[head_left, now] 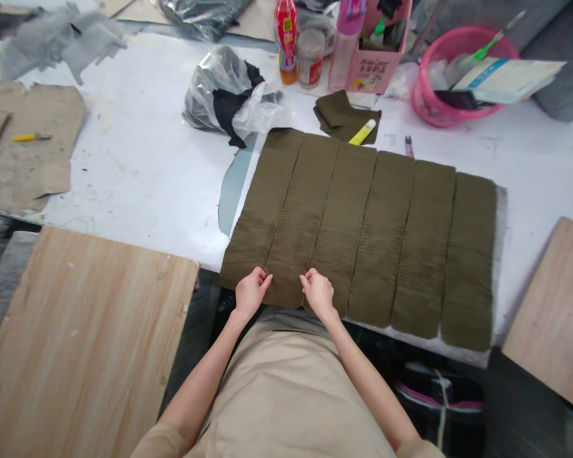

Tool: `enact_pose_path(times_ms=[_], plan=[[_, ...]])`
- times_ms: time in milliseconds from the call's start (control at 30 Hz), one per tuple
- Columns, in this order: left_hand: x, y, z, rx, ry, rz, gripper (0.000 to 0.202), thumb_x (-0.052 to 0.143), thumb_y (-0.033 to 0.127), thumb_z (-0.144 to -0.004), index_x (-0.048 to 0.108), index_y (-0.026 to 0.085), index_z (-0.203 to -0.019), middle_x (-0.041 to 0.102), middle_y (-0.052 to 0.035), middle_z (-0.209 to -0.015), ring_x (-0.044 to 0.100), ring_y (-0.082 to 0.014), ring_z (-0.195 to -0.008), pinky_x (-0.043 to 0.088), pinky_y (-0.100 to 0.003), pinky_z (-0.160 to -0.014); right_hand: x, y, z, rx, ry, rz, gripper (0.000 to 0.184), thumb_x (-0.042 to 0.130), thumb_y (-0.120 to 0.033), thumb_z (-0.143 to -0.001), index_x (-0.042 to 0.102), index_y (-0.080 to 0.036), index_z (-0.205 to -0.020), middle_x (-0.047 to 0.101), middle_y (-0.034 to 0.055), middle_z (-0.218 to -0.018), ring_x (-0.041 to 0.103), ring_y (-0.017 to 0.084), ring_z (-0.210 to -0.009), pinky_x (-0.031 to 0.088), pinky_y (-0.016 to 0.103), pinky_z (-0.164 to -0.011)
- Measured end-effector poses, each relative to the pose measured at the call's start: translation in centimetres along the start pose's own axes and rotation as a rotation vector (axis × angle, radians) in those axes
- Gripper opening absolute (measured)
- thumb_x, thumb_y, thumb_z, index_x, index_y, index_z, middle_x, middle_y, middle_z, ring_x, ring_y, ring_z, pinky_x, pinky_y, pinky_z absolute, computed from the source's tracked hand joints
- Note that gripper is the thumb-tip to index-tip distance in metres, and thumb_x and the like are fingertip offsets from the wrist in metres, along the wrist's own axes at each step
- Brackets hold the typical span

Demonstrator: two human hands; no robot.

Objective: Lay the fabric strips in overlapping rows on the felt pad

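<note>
Several long olive-green fabric pieces (424,254) lie side by side near the table's front edge, rippled across their middles. My left hand (251,294) is closed in a pinch at the left edge of the second piece from the left (286,283). At that piece's right edge my right hand (319,292) pinches in the same way. Both hands are close to the piece's near end, which lies flat. Whatever lies between the fingertips is too small to see clearly, but it appears to be the fabric's edges.
Folded olive scraps (346,111) with a yellow tube (363,132) lie behind the pieces. Further back stand a red-labelled bottle (286,44), a glass jar (310,60), a pink box (377,70) and a pink basket (423,105). Wooden boards (90,331) flank both sides.
</note>
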State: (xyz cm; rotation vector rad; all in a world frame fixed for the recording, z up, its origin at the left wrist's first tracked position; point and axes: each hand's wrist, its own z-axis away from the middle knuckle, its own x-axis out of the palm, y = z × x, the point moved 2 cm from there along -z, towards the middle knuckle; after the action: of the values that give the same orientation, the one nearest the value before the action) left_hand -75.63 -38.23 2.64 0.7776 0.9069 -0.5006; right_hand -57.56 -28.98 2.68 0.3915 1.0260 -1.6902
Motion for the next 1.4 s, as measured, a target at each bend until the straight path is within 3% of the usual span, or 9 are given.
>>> enact_pose_path(times_ms=[100, 200, 300, 400, 533, 833, 1133, 1233, 1400], plan=[[-0.4, 1.0, 0.5, 0.12, 0.151, -0.108, 0.026, 0.051, 0.039, -0.091, 0.06, 0.017, -0.101, 0.066, -0.0074, -0.084, 0.062, -0.0204, -0.076, 0.043, -0.029, -0.066, -0.1, -0.1, -0.1, 0.003, -0.003, 0.02, 0.017, 0.056, -0.034, -0.091, 0.059, -0.022, -0.08, 0.068, 0.0002, -0.069, 0.061, 0.013, -0.064, 0.031, 0.022, -0.056], [0.1, 2.9, 0.5, 0.396, 0.275, -0.108, 0.03, 0.048, 0.029, -0.093, 0.058, 0.015, -0.118, 0.061, -0.0168, -0.117, 0.057, -0.0275, -0.112, 0.046, -0.041, -0.093, 0.0, 0.0, 0.0, -0.011, 0.013, 0.044, 0.017, 0.056, -0.034, -0.092, 0.059, -0.022, -0.08, 0.069, 0.0007, -0.071, 0.063, 0.014, -0.066, 0.033, 0.022, -0.057], [2.0, 4.9, -0.4, 0.644, 0.283, -0.051, 0.041, 0.043, 0.018, -0.093, 0.05, 0.015, -0.133, 0.05, -0.0156, -0.139, 0.043, -0.0259, -0.133, 0.041, -0.043, -0.106, 0.0, 0.1, 0.1, -0.008, 0.045, 0.068, 0.014, 0.056, -0.032, -0.091, 0.06, -0.022, -0.082, 0.069, 0.0009, -0.071, 0.065, 0.015, -0.069, 0.035, 0.022, -0.058], [4.6, 6.2, -2.0, 0.745, 0.301, -0.114, 0.047, 0.041, 0.016, -0.093, 0.043, 0.015, -0.141, 0.042, -0.014, -0.149, 0.034, -0.0254, -0.14, 0.036, -0.045, -0.112, 0.1, 0.2, 0.1, 0.013, 0.072, 0.052, 0.008, 0.057, -0.029, -0.09, 0.06, -0.022, -0.086, 0.068, 0.0009, -0.069, 0.067, 0.016, -0.07, 0.038, 0.023, -0.06], [6.5, 6.5, -3.3, 0.729, 0.371, -0.254, 0.049, 0.042, 0.022, -0.094, 0.043, 0.013, -0.142, 0.038, -0.015, -0.151, 0.032, -0.0273, -0.141, 0.032, -0.048, -0.114, 0.5, 0.4, -0.3, 0.007, 0.092, -0.003, 0.002, 0.057, -0.022, -0.088, 0.058, -0.02, -0.087, 0.068, 0.0016, -0.067, 0.068, 0.017, -0.069, 0.04, 0.023, -0.059], [6.0, 5.7, -2.8, 0.608, 0.215, -0.376, 0.06, 0.039, 0.036, -0.094, 0.027, 0.02, -0.151, 0.025, -0.008, -0.158, 0.022, -0.0215, -0.145, 0.017, -0.045, -0.12, 0.1, 2.0, 0.2, -0.15, -0.015, -0.391, 0.019, 0.041, -0.036, -0.092, 0.051, -0.021, -0.089, 0.065, -0.0027, -0.063, 0.058, 0.012, -0.044, 0.04, 0.022, -0.049], [2.8, 5.9, -2.0, 0.63, 0.303, -0.263, 0.054, 0.041, 0.035, -0.096, 0.035, 0.016, -0.146, 0.032, -0.0106, -0.155, 0.022, -0.0224, -0.145, 0.025, -0.043, -0.119, -1.9, 3.2, 0.8, -0.553, 0.467, 0.027, 0.034, 0.035, -0.037, -0.098, 0.062, -0.016, -0.102, 0.067, 0.0121, -0.108, 0.059, 0.025, -0.102, 0.044, 0.037, -0.088], [0.7, 3.6, -2.3, 0.528, 0.387, -0.182, 0.053, 0.039, 0.032, -0.097, 0.033, 0.013, -0.147, 0.035, -0.0132, -0.153, 0.023, -0.0225, -0.145, 0.027, -0.045, -0.118, -1.1, 2.9, 0.7, -0.641, 0.536, 0.116, 0.034, 0.038, -0.032, -0.098, 0.06, -0.013, -0.115, 0.062, 0.0139, -0.124, 0.051, 0.027, -0.119, 0.04, 0.041, -0.098], [-1.6, -3.7, -3.8, 0.264, 0.55, -0.001, 0.05, 0.034, 0.03, -0.098, 0.037, 0.01, -0.143, 0.043, -0.0182, -0.146, 0.032, -0.0254, -0.142, 0.034, -0.046, -0.114, 0.4, 0.0, 0.9, -0.755, 0.451, 0.157, 0.03, 0.042, -0.025, -0.097, 0.061, -0.013, -0.117, 0.06, 0.0116, -0.128, 0.048, 0.024, -0.125, 0.036, 0.04, -0.105]])
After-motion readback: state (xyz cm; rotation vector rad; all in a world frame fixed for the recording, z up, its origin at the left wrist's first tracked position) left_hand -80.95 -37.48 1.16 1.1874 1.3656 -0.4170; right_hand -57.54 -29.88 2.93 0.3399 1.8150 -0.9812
